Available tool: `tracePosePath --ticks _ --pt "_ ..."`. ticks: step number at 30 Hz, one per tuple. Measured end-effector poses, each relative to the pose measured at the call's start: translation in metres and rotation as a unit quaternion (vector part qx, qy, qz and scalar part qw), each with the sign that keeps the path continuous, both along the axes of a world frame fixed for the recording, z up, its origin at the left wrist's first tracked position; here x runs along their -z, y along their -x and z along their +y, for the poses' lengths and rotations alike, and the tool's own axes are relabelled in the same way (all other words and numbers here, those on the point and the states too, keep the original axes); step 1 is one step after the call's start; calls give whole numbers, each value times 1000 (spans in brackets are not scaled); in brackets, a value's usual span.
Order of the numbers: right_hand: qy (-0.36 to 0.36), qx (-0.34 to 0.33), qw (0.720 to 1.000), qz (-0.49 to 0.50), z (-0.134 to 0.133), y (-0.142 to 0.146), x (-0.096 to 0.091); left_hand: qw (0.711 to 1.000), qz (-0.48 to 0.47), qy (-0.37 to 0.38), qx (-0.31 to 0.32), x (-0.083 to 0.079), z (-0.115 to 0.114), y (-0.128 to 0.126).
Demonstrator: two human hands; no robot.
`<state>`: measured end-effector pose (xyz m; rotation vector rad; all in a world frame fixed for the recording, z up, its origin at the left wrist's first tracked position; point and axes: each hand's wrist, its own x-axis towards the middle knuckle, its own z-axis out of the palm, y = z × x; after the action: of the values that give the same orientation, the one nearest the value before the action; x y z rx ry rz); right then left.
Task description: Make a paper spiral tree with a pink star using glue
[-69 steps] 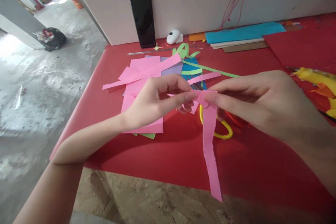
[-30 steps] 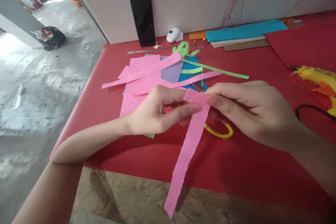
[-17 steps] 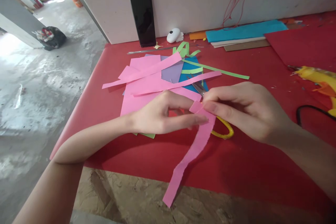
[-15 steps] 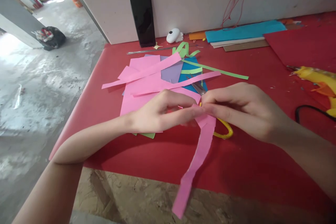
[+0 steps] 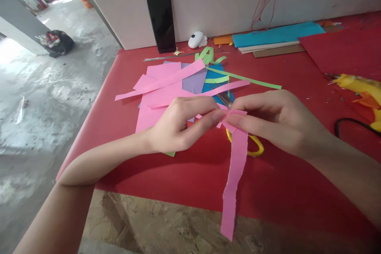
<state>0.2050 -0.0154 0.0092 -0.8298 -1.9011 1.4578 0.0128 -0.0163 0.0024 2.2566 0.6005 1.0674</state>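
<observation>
Pink paper strip (image 5: pixel 236 166) pinched between two hands above a red table covering (image 5: pixel 282 194).

The left hand (image 5: pixel 178 125) is held with the wrist bent, and its thumb and forefinger are closed on the strip's folded upper end. The right hand (image 5: pixel 276 123) is met fingertip to fingertip and is likewise pressed onto the same fold. The remainder of the strip is hung straight down past the covering's near edge; it is thin and matt, with ragged sides. A yellow looped scissors handle (image 5: pixel 256 151) is seen beneath the fingers, lying on the smooth covering. Flat pink sheets (image 5: pixel 154 103) and narrow green strips (image 5: pixel 247 80) are spread behind.
</observation>
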Motion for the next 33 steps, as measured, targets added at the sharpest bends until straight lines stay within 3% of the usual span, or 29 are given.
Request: tracePosePath --ticks 8,13,16,19,27,30,33 --pt "43 81 994 53 0 4 -3 999 -32 5 -15 4 0 0" --pt "63 115 990 60 -4 3 -2 995 -21 100 -2 -2 1 1" --pt "71 99 991 50 -7 4 -3 984 22 173 17 -5 2 3" --pt "91 57 994 25 -7 6 -3 978 45 202 32 -5 3 3" --pt "118 -27 992 -31 -7 8 -2 950 50 256 174 -2 7 5" --pt "128 -46 991 -13 -5 8 -2 954 26 245 170 0 5 3" --pt "125 -40 991 -1 -3 9 -2 963 5 240 121 1 2 0"
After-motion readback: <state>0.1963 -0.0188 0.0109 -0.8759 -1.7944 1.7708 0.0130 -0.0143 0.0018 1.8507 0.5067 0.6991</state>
